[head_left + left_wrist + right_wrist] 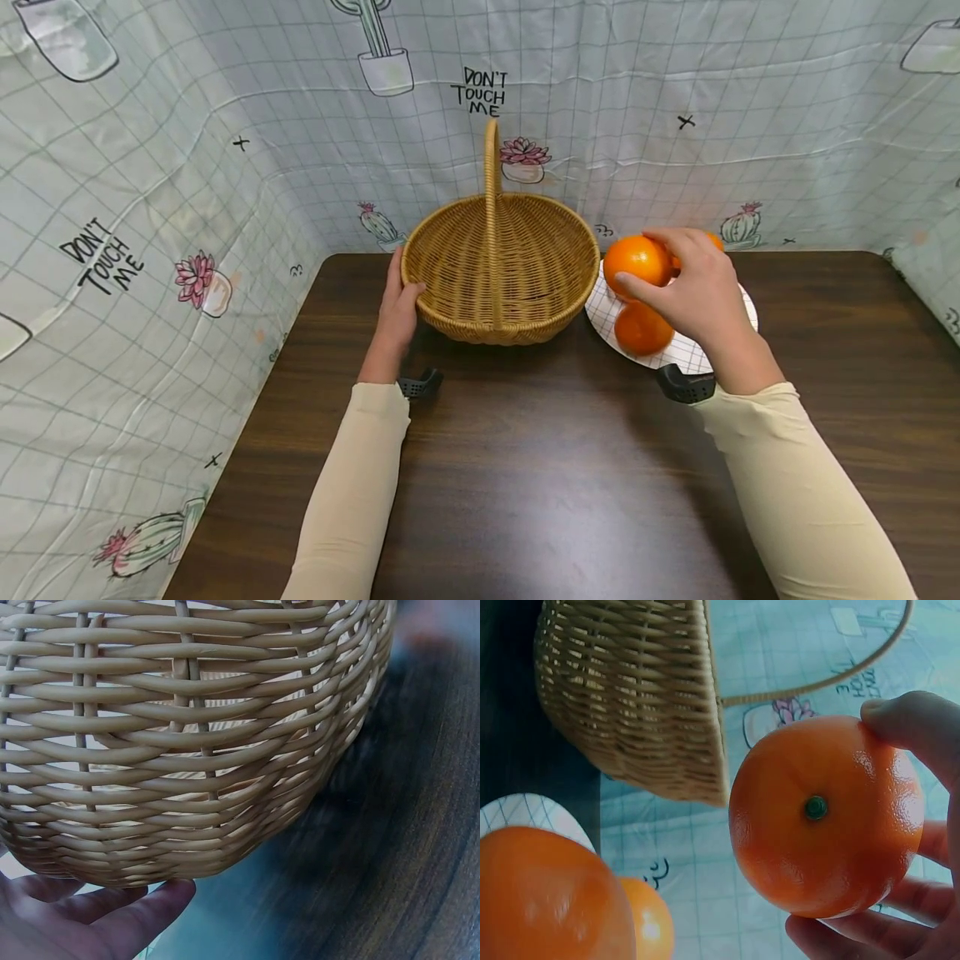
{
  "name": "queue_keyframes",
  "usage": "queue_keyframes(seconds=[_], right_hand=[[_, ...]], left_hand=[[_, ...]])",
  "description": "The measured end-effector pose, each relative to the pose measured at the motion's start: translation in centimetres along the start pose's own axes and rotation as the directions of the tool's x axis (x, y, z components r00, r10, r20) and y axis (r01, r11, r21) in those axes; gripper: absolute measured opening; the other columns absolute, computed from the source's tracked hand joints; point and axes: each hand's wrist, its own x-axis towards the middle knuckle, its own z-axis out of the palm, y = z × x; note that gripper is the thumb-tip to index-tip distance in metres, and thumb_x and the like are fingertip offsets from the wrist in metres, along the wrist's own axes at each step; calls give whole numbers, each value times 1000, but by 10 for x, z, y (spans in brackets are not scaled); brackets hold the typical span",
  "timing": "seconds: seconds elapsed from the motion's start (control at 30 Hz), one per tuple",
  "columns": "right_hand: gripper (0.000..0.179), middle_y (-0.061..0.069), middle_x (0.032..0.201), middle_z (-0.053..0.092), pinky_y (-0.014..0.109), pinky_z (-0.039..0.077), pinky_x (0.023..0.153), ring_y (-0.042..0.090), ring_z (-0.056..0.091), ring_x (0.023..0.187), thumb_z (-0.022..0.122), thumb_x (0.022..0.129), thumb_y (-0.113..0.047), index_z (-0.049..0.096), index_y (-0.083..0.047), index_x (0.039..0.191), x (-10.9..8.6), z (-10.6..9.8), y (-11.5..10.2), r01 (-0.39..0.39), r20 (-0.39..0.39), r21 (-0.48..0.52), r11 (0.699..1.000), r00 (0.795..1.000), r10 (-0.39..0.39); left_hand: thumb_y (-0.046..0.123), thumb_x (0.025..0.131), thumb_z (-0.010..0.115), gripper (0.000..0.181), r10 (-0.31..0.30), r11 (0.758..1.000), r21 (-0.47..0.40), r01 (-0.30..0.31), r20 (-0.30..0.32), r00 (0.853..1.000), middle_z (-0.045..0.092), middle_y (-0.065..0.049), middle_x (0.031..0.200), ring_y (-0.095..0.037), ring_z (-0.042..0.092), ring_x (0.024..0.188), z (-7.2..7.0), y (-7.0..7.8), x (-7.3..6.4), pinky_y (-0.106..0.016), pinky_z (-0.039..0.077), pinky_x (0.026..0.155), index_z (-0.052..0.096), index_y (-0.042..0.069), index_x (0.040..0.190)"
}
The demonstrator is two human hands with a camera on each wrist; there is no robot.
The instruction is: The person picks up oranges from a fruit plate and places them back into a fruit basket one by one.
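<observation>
My left hand (pixel 396 308) grips the left rim of a woven wicker basket (pixel 540 258) with a tall arched handle. Its thumb lies over the rim, and in the left wrist view the fingers (pixel 142 919) spread along the basket's outer wall (pixel 150 780). To the right, my right hand (pixel 701 287) holds an orange (pixel 637 260) between thumb and fingers; its green stem spot faces the right wrist camera. Below the held orange, another orange (pixel 643 329) sits on a round white plate (pixel 690 357) with a grid pattern. The right hand partly hides more orange fruit (pixel 715 240) behind it.
A dark wood-grain table (pixel 525 467) lies under everything. Directly behind the basket and plate hangs a grid-patterned cloth (pixel 600 108) with cactus drawings, which also runs along the left and right sides.
</observation>
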Motion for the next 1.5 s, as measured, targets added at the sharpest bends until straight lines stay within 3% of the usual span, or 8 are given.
queue_keyframes(seconds=[0.6, 0.87, 1.23, 1.5], right_hand=[[61, 15, 129, 57, 53, 40, 89, 34, 50, 115, 75, 79, -41, 60, -11, 130, 11, 19, -19, 68, 23, 24, 997, 997, -69], [63, 15, 131, 56, 52, 42, 91, 34, 50, 117, 76, 79, -42, 59, -12, 131, 14, 28, -25, 109, 26, 33, 994, 994, -110], [67, 15, 133, 54, 54, 43, 91, 36, 50, 119, 75, 79, -47, 58, -12, 133, 16, 41, -32, 111, 73, 26, 993, 991, -113], [63, 15, 133, 54, 48, 49, 87, 33, 58, 104, 74, 82, -43, 57, -12, 134, 17, 45, -33, 135, 72, 23, 991, 988, -137]], left_hand=[[11, 97, 37, 71, -9, 1000, -20, 9, 9, 1000, 11, -8, 163, -31, 28, 145, 0, 1, 0, -44, 29, 116, 4, 26, 158], [15, 98, 38, 69, 2, 1000, -21, -2, -14, 1000, 11, 1, 163, -24, 28, 145, -3, -26, 17, -42, 29, 116, 6, 37, 156], [17, 97, 38, 70, 20, 1000, 3, -20, -28, 999, 14, -3, 163, -28, 33, 143, -1, -29, 15, -46, 33, 113, 7, 39, 155], [17, 99, 39, 69, 1, 1000, -11, -1, -9, 1000, 12, -1, 163, -28, 30, 145, -3, -28, 16, -45, 30, 115, 5, 38, 155]])
